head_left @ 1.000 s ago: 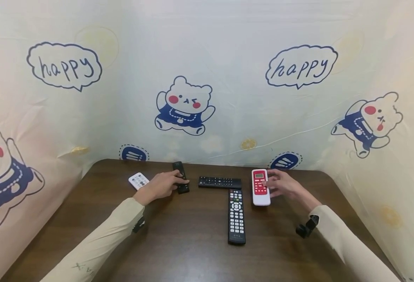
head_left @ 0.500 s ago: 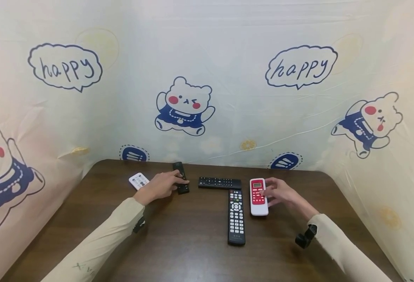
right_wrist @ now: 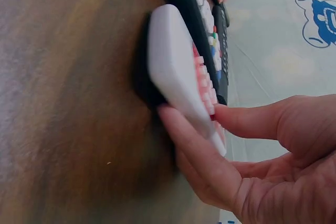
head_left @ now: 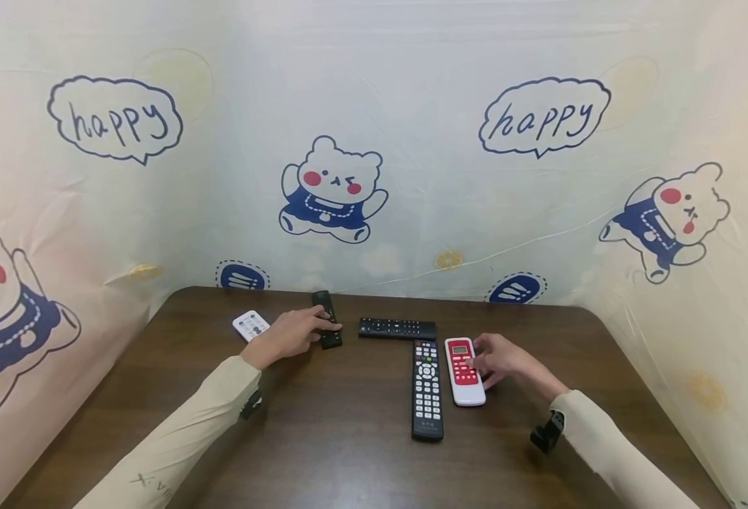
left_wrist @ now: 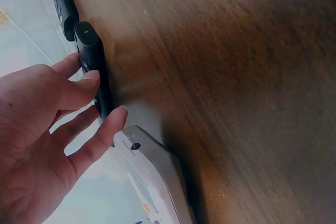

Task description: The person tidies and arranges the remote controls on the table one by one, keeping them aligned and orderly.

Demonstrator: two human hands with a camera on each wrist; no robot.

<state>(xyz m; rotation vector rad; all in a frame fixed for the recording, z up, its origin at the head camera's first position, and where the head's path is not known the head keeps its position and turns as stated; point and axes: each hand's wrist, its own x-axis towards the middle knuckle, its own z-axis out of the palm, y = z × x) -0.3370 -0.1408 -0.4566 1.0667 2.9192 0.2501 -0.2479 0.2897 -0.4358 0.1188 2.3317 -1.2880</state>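
Note:
In the head view, my left hand has its fingers about a small black remote control lying near the table's back edge. The left wrist view shows thumb and index finger at that black remote, with another finger close to the end of a white remote. My right hand grips a red-and-white remote control by its sides, thumb over the buttons. It sits just right of a long black remote, slightly tilted. Whether it touches the table I cannot tell.
Another black remote lies crosswise behind the long one, against its top end. Left of my left hand is the small white remote, partly covered. The brown wooden table meets a printed cloth backdrop behind.
My right hand has drawn the red-and-white remote toward me and a little left, up beside the long black remote, turning it slightly. The left hand has stayed on the small black remote.

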